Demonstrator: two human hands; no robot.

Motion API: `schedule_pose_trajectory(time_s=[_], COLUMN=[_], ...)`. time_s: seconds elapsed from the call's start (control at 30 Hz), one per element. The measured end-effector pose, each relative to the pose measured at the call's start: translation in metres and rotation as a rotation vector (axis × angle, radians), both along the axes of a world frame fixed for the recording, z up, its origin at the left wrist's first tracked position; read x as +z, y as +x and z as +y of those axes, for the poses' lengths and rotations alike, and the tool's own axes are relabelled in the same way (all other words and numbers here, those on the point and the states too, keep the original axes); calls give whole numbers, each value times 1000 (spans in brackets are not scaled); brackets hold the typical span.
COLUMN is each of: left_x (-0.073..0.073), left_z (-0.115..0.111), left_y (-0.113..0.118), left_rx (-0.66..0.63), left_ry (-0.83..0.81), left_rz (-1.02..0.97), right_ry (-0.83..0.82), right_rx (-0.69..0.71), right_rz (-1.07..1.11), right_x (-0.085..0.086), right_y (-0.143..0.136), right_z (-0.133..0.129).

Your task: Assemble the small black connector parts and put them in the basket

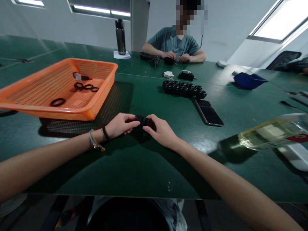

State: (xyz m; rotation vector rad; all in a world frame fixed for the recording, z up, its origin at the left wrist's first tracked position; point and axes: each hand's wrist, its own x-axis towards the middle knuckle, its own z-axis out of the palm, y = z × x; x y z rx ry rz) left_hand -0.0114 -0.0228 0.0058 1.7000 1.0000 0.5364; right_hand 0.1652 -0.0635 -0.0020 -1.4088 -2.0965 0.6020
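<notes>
A small black cylindrical part (pixel 141 120) is held just above the green table, in front of me. My left hand (pixel 122 124) pinches its left end between thumb and fingers. On the right end, the thumb and fingers of my right hand (pixel 160 130) are closed as well. Fingers cover some of the part, so its exact kind does not show. To the left stands an orange plastic basket (pixel 90 114) with several black rings (pixel 57 102) and other black pieces inside. Rows of round black parts (pixel 184 89) sit beyond my right hand.
A smartphone (pixel 209 112) lies right of my hands, near a bottle of yellowish liquid (pixel 276 131). Farther off are a blue tray (pixel 250 80), a power drill (pixel 150 58) and a dark water bottle (pixel 120 38). A co-worker (pixel 174 45) handles small parts across the green table (pixel 144 170).
</notes>
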Motion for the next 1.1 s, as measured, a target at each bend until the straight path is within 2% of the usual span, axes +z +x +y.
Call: schedule_pose_trajectory(time_s=[1.1], left_x=[1], left_z=[-1], left_y=[1], left_rx=[-2], left_ry=[12], left_rz=[16], right_ry=[7], right_rx=[9], right_rz=[-11], right_x=[0], right_y=[0], right_z=[2])
